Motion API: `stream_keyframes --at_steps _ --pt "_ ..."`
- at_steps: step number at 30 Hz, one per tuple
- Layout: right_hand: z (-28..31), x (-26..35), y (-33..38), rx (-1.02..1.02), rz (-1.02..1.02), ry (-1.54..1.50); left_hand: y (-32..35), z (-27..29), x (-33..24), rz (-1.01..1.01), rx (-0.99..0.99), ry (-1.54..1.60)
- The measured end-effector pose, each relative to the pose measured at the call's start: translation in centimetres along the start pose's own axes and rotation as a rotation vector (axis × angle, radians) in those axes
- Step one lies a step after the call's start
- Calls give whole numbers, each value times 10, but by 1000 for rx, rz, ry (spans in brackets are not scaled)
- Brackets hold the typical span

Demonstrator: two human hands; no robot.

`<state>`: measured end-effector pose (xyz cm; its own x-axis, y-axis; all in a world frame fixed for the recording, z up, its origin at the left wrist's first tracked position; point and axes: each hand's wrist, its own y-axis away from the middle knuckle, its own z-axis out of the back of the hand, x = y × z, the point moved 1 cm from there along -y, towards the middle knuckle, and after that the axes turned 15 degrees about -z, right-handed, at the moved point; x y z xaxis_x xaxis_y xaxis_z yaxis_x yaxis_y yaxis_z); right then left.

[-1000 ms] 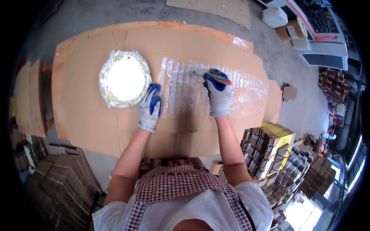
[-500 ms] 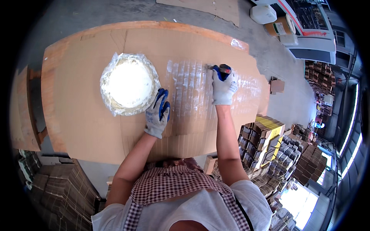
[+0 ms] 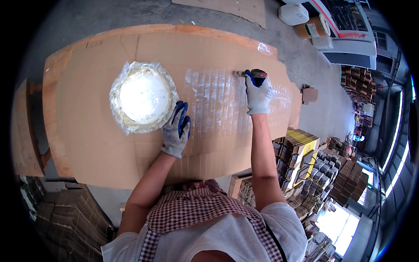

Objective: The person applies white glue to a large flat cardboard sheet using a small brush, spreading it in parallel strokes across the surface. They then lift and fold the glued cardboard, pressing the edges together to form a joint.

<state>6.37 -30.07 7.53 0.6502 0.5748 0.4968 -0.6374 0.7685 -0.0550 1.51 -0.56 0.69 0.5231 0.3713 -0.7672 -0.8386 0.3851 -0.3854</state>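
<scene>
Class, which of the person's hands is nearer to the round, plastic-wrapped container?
Left. The left hand is beside the container, at its lower right; the right hand is farther to its right, over the glossy stripes.

Brush (image 3: pixel 238 74) crosswise over white-streaked strips (image 3: pixel 211 102)

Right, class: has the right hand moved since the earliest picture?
Yes: the right hand has moved rightward, closer to the white patch at the far right corner of the wooden table.
</scene>
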Motion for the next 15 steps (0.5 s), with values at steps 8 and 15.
stream_keyframes --at_steps 8,15 --pt "1 50 53 391 -1 -225 2 3 0 5 23 -6" --pt "10 61 40 489 146 299 5 2 2 5 18 -7"
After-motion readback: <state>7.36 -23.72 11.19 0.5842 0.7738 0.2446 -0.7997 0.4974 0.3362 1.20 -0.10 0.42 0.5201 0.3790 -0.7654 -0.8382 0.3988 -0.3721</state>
